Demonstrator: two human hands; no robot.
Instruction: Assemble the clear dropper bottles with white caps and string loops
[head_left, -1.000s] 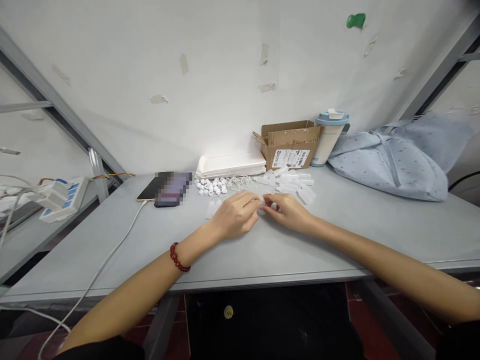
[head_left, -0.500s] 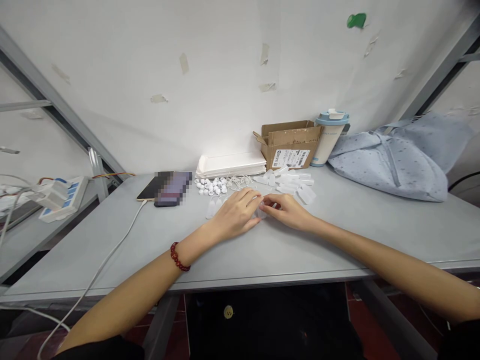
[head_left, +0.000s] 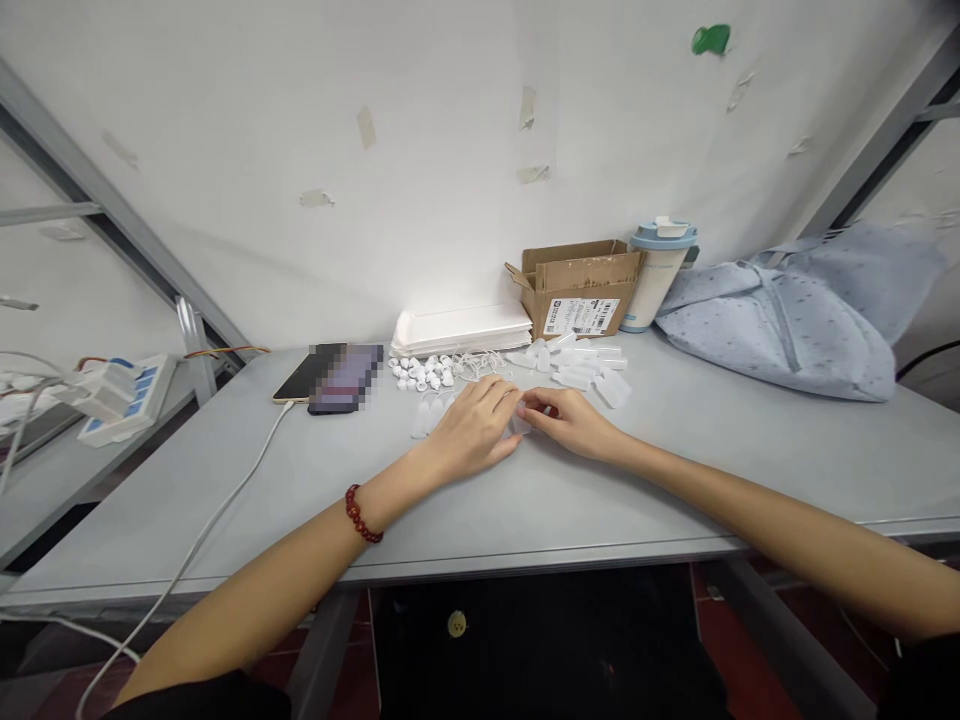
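Showing between fingers (head_left: 538, 419) — translucent piece (head_left: 520, 424), partly hidden

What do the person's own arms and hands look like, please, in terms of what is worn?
The left hand and right hand wear no gloves. A bracelet of round, dark red beads circles the left wrist; none shows on the right. Black sleeves show high on both arms.

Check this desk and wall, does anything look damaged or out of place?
Mainly the wall: torn-looking tape scraps and a green piece stick there, holding nothing visible. The open cardboard box also has a flap jutting out on its left. I see no obvious spill around the hands.
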